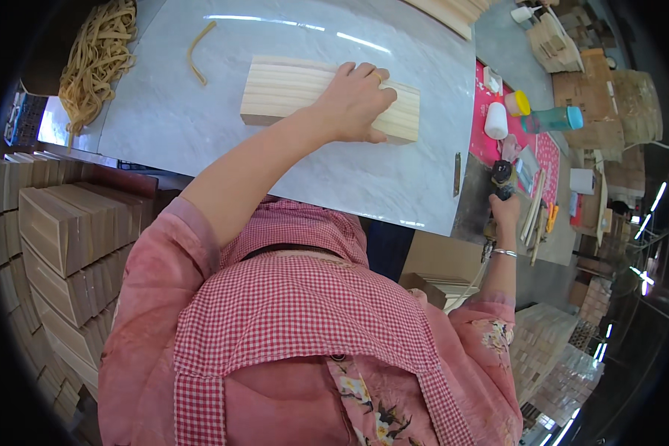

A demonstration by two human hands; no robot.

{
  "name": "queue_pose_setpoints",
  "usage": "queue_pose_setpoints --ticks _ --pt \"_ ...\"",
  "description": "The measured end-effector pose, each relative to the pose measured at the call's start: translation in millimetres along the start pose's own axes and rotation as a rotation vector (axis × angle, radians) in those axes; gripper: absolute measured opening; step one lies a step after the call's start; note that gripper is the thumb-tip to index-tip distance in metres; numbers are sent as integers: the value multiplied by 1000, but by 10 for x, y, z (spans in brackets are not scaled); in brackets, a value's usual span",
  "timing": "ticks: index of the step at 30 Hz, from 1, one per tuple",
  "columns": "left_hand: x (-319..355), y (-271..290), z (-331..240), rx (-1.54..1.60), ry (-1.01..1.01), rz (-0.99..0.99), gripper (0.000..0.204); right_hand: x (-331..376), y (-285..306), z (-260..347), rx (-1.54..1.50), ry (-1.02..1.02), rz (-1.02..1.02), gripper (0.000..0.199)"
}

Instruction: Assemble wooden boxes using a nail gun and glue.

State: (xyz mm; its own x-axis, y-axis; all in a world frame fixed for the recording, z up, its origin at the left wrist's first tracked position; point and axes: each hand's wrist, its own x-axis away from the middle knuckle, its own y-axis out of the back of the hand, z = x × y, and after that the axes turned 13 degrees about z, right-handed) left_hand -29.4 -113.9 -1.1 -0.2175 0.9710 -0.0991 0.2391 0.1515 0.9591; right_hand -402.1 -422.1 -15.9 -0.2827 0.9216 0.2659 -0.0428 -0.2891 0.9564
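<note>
Bundle of pale wood slats (290,93) lies flat on grey worktop (163,111). Left hand (353,100) rests on its right part, grip spread flat, clamping nothing. Right hand (504,209), well to the right, grip clenched around a dark tool (502,177). Loose rubber band (198,48) lies upper left of left hand.

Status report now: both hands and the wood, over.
Left hand flat on the wood bundle. Right hand gripping a dark tool. One loose rubber band lies beside the bundle, apart.
</note>
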Motion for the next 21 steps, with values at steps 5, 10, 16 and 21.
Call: queue_pose_setpoints --ticks 5,10,16,21 --pt "-16 -43 60 63 -25 -47 52 389 466 413 -300 -22 68 35" --pt "-5 -18 61 169 8 -29 38 1210 837 1297 -397 220 110 25" --pt "-7 -10 47 169 27 1 38 1717 983 1960 -431 409 285 25" --pt "-7 -43 49 121 25 -23 40 1778 961 2134 -397 450 367 27"
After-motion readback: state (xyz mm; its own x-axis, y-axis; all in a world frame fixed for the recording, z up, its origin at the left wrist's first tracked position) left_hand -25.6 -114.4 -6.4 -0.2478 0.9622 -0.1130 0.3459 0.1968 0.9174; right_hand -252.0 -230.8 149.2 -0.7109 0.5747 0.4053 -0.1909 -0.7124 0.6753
